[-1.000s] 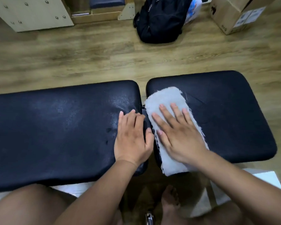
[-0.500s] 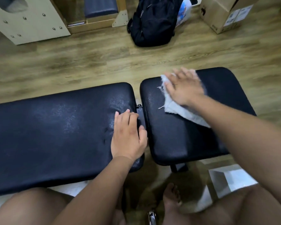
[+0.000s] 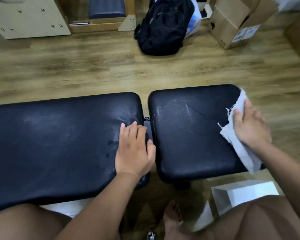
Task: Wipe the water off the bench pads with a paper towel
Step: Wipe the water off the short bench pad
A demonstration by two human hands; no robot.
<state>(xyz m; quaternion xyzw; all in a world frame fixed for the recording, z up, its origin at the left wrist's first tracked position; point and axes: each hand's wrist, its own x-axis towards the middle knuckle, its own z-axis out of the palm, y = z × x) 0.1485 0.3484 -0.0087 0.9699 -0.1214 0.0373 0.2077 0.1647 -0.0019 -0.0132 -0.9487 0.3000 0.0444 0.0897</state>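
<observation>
Now right hand [image 3: 249, 125] flat, fingers spread, pressing paper towel [image 3: 239, 135] at right edge of short bench pad [image 3: 189, 135]; towel tail hangs past near-right corner. Left hand [image 3: 134, 149] rests open, palm down, on long bench pad [image 3: 59, 144] by gap. Faint sheen, maybe water, near gap.

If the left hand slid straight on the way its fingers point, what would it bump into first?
Nothing close, probably. The left hand lies flat on the long bench pad, fingers pointing at its far edge. Past that is bare wooden floor, then perhaps the black backpack.
</observation>
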